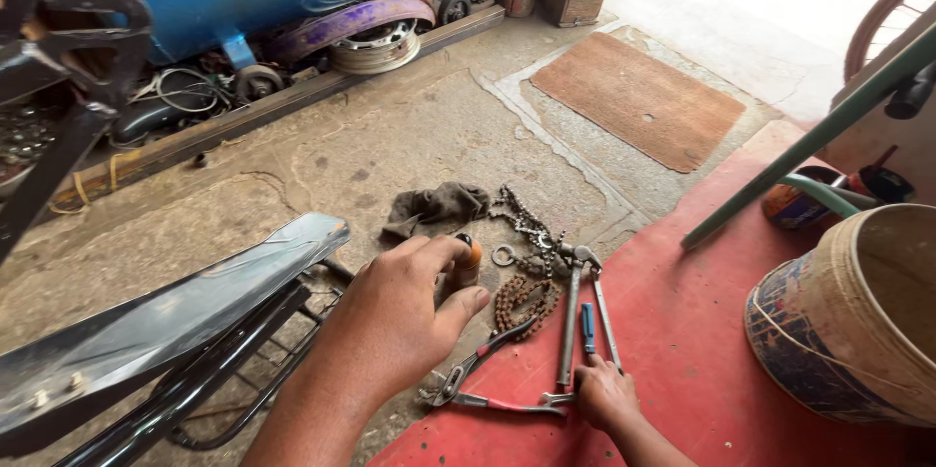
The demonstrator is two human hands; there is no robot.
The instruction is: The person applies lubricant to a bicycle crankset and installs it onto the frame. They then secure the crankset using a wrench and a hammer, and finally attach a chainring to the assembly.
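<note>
Red matting [702,350] covers the floor under our right side, and our tools lie where it meets the bare concrete [322,165]. Our left hand [395,316] is curled around a small orange-handled tool [468,260], thumb and fingers wrapped on it so that only its top shows. Our right hand [604,394] is lower down, fingers bent and pressing on the near ends of the metal spanners [583,316] — whether it truly grips one we cannot tell. Just left of that hand lie red-handled pliers [478,374], jaws apart, on the edge of the mat. A rusty bicycle chain [526,299] is coiled between our hands, with a paler chain [526,223] and a grey rag [436,207] beyond it. A black mudguard [166,321] crosses at our left; a worn bucket [848,321] stands at the right — well apart from the tools
</note>
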